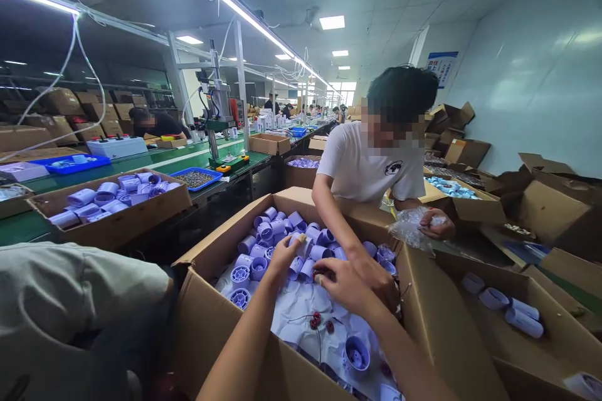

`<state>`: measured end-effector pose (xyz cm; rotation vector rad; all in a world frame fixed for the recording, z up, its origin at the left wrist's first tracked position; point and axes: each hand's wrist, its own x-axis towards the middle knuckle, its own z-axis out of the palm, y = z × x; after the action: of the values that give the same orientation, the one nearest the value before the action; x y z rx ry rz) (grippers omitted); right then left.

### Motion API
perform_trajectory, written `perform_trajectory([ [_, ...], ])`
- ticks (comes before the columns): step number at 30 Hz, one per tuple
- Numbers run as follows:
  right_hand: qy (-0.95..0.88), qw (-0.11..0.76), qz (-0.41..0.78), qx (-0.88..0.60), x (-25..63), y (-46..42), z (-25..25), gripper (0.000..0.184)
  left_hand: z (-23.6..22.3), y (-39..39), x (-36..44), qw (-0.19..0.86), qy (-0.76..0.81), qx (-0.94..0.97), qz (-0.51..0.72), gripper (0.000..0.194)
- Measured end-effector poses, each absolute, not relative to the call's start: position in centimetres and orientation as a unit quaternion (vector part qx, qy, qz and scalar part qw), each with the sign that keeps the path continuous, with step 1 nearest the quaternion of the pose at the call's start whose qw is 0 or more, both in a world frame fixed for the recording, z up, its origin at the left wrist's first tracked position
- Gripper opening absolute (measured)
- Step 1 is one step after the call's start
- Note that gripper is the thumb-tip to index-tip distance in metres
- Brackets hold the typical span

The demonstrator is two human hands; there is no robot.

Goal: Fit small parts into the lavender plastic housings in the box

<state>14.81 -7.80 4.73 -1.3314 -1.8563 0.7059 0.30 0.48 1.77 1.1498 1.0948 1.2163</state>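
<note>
Evidently, in the head view, we are leaning over a cardboard box (pixel 211 326) whose layer of purple cups is looking only partly complete: cups are crowding the far half, while white lining (pixel 294 304) is showing across much of the near half. Whether this layer is filling or emptying, we cannot tell.

Our left grip (pixel 283 257) is closing narrowly around a purple cup (pixel 296 239) at the pile's near edge. Our right grip (pixel 345 283) is curling beside the pile, its fingertips partly hidden, so we cannot tell what it is holding. One co-worker's hand (pixel 376 276) is reaching in just beyond ours, and the other hand (pixel 436 224) is holding one clear plastic bag (pixel 410 227).

Counting, we are seeing well over twenty cups in the pile, too overlapped for an exact number. One whole cup (pixel 356 357) is standing apart on the lining, with one more cup (pixel 390 392) showing partly at the bottom edge. At least two dark-red pieces (pixel 315 320) are lying nearby. Five cups are showing in the right-hand box (pixel 463 326), and over ten are filling one box (pixel 113 235) beside the green bench (pixel 160 155).
</note>
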Motion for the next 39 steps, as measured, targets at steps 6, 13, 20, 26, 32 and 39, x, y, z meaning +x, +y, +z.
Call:
perform_trajectory([
  [6,-0.533,0.536,0.423,-0.500,16.5,-8.6,4.9,0.030,3.0,-0.8,-0.8,0.671,0.337,0.446,0.487,0.046],
  [13,-0.323,0.595,0.606,-0.418,16.6,-8.2,4.0,0.053,2.3,-1.7,-1.9,0.818,0.132,0.494,0.264,0.052],
  [20,-0.380,0.585,0.584,-0.415,16.8,-8.8,4.1,0.049,2.2,-1.7,-2.3,0.827,0.108,0.542,0.105,0.055],
  [26,-0.422,0.582,0.560,-0.412,18.4,-9.0,4.1,0.048,1.5,-1.2,-2.7,0.835,0.101,0.525,0.128,0.055],
  [32,-0.450,0.564,0.529,-0.448,19.5,-8.5,3.9,0.043,1.2,-1.0,-2.8,0.840,0.085,0.514,0.148,0.053],
  [39,-0.444,0.561,0.522,-0.464,19.7,-9.1,4.6,0.048,0.5,-0.6,-3.0,0.832,0.102,0.527,0.139,0.049],
])
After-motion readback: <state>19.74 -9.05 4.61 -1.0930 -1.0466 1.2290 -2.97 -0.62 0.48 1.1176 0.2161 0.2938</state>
